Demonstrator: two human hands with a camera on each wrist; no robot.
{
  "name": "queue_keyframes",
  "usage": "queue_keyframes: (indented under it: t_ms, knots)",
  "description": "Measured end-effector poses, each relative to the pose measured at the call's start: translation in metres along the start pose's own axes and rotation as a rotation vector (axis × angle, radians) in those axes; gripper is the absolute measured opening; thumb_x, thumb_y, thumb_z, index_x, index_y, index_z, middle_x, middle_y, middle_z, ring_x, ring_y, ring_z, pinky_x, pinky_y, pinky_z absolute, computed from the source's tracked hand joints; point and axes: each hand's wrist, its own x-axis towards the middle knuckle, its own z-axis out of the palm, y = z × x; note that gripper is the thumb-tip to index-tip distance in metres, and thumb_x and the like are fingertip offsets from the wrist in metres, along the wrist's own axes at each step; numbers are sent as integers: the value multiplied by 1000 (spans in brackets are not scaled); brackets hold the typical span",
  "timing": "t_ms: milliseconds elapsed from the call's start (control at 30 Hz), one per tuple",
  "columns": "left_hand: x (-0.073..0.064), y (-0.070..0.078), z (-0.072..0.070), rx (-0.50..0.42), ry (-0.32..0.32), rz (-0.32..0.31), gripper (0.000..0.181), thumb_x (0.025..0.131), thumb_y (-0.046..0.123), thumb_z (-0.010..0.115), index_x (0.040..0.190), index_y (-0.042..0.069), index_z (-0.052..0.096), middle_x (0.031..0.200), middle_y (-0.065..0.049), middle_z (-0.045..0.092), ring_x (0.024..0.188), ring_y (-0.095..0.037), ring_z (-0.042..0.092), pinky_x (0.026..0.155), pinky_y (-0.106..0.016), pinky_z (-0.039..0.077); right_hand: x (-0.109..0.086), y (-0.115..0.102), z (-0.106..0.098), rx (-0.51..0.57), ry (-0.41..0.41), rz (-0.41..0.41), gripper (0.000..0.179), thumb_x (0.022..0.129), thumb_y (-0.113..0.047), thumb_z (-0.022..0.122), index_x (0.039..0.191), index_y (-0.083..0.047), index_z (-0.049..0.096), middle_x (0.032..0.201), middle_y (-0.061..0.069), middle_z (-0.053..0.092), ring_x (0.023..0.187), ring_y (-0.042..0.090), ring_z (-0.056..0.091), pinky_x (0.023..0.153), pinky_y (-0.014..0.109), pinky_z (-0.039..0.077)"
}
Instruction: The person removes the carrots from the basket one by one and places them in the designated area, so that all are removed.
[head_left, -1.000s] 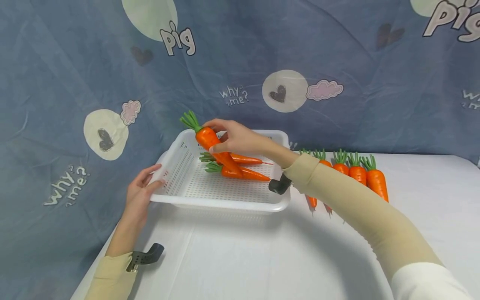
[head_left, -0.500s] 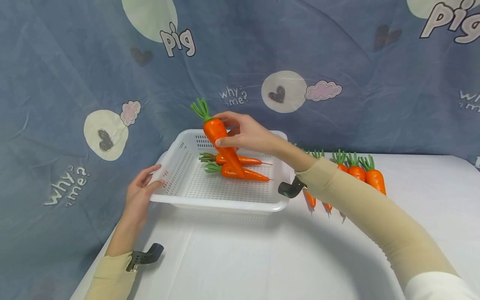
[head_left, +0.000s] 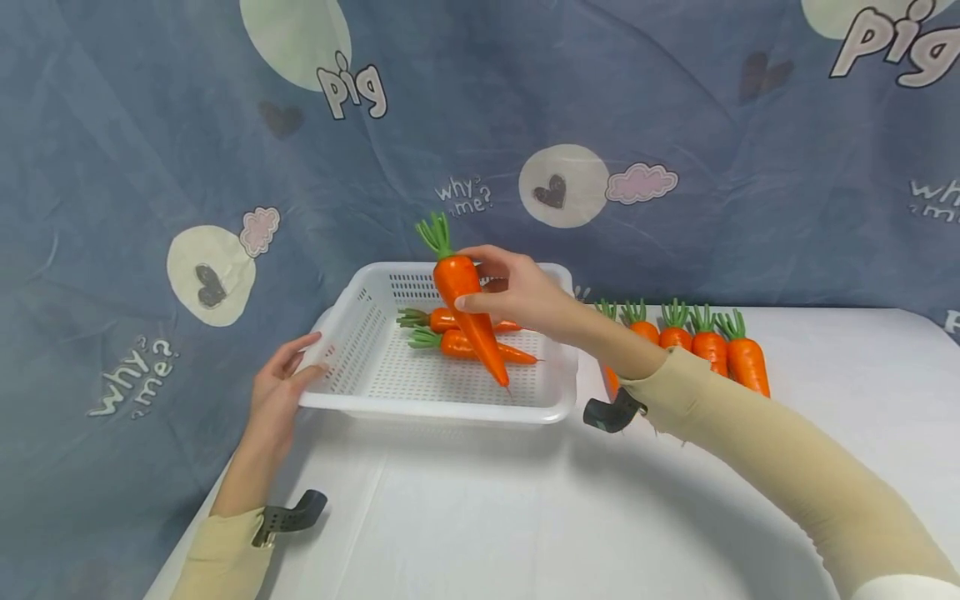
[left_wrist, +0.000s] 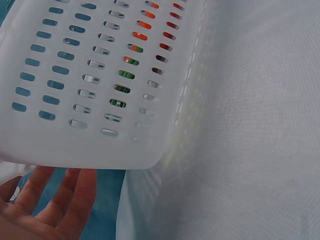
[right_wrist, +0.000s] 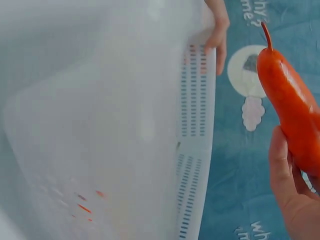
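In the head view my right hand [head_left: 517, 292] grips a large orange carrot [head_left: 455, 279] with green stalks, thumb on the near side. This carrot is tilted over a white perforated plastic basket [head_left: 435, 412], its thin tip pointing down toward the near right. Two more carrots [head_left: 456, 345] lie on the basket floor, partly hidden behind the held one. My left hand [head_left: 273, 392] holds the basket's left rim, thumb on the rim's near corner. From the left wrist view, its fingers [left_wrist: 80, 200] extend beyond the basket wall, and orange and green show through the holes.
To the basket's right, several carrots [head_left: 708, 348] lie side by side on the white-covered table [head_left: 450, 517], partly covered by the right forearm. A blue printed cloth [head_left: 420, 117] hangs behind the table and along its left side.
My right hand has moved rightward with the carrot, which now stands more steeply, its tip further right over the basket. The left hand and basket stay in place.
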Motion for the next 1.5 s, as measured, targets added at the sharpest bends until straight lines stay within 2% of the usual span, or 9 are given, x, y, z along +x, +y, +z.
queue_keyframes:
  t_ms: [333,533,800,1000,1133,1233,1333,1500]
  knots:
    - [0,0,1,1,11,-4,48,95,11,61,141,20,53,125,-1,59,106,-12,56,75,-20,48,-25,11,1,60,27,42,61,87,-17,74,143,-16,48,120,7,62,100,24,65,72,43,56]
    - [0,-1,1,-3,4,16,49,94,10,61,142,19,53,126,-3,58,105,-12,56,75,-20,48,-40,18,1,71,14,57,60,88,-18,73,142,-17,48,121,8,61,101,25,66,74,44,55]
    - [0,-2,0,-12,6,10,49,95,9,61,143,17,52,127,-2,58,104,-10,56,75,-19,48,-54,23,-2,95,23,62,60,88,-17,71,143,-18,48,126,9,60,105,26,64,74,44,54]
    - [2,-4,1,-26,8,6,48,94,10,63,140,20,55,120,2,60,103,-11,56,74,-20,48,-64,24,-8,115,50,140,60,89,-19,72,144,-19,47,130,9,58,107,27,63,75,45,55]
    - [2,-7,1,-18,12,39,47,92,12,66,138,21,57,120,2,61,102,-11,57,75,-22,48,-75,23,-15,120,74,208,63,88,-23,73,145,-20,47,134,7,56,109,27,62,74,45,55]
    - [2,-9,2,-45,22,56,47,91,12,68,136,20,59,121,0,62,102,-11,58,74,-23,48,-81,25,-20,112,80,224,61,89,-25,72,145,-23,47,134,7,55,106,29,63,71,45,55]
    - [1,-8,1,-24,15,60,48,92,14,67,138,21,57,121,2,61,103,-11,57,75,-22,48,-86,27,-26,97,81,229,61,89,-26,71,145,-22,47,136,8,53,104,29,64,69,46,55]
    - [0,-3,1,-9,3,27,49,94,12,64,141,20,53,124,1,58,106,-11,55,76,-19,47,-99,29,-36,73,101,242,63,90,-27,71,147,-20,44,140,10,50,106,29,63,70,46,55]
